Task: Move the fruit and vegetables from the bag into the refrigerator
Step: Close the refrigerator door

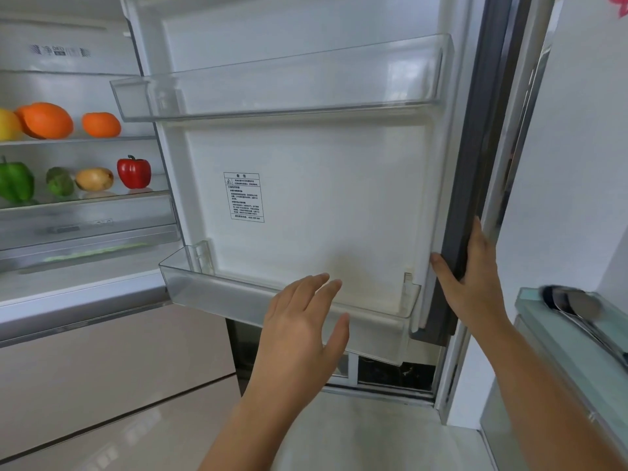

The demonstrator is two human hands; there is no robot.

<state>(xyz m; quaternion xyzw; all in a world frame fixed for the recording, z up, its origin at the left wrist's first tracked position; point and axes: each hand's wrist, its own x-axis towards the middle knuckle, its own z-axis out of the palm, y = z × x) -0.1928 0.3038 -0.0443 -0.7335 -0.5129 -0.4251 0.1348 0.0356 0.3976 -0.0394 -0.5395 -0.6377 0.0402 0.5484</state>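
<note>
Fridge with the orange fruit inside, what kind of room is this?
Probably a home kitchen: an open refrigerator, orange fruit and peppers on its shelves, and a counter holding metal spoons at the right.

The fridge door (323,198) stands open; the right hand (475,283) holds its dark edge, thumb on the inside; the left hand (299,328) is flat, fingers straight, in front of the lower door tray (210,287); on the top shelf (78,140) lie a lemon (8,125) and two oranges (47,120); on the shelf below sit a green pepper (15,181), broccoli (60,181), a brown onion (94,179) and a red pepper (134,172).
</note>
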